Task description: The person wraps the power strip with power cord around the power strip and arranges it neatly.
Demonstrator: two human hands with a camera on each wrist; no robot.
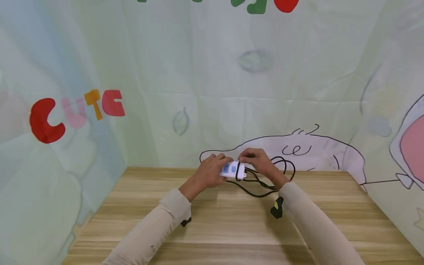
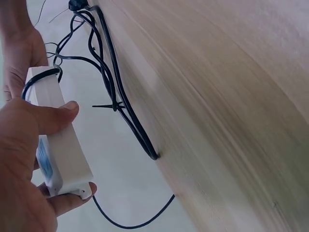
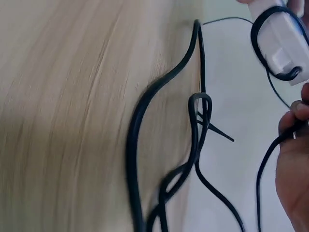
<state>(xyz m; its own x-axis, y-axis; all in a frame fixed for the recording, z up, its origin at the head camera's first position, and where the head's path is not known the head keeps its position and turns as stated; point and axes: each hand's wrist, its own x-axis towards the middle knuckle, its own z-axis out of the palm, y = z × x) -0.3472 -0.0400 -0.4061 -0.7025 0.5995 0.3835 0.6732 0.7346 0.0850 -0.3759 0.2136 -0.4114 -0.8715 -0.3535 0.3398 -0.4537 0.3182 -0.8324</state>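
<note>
My left hand [image 1: 210,172] grips a white power strip [image 1: 233,169] with light blue sockets or switches on its face, held above the back of the table. In the left wrist view, the thumb lies along the side of the strip [image 2: 67,145], with fingers around its far end. One turn of black cord [image 3: 258,38] loops around the other end of the strip. My right hand [image 1: 260,161] is close beside that end. It pinches the cord between thumb and fingers [image 3: 300,112] in the right wrist view. More black cord [image 1: 253,194] hangs in loose loops below.
The wood-grain table [image 1: 232,228] runs back to a printed cloth backdrop [image 1: 215,81], which also rises at both sides. A thin black tie [image 2: 104,106] binds some cord loops. A dark, bulky piece [image 2: 77,5] sits at the cord's top in the left wrist view.
</note>
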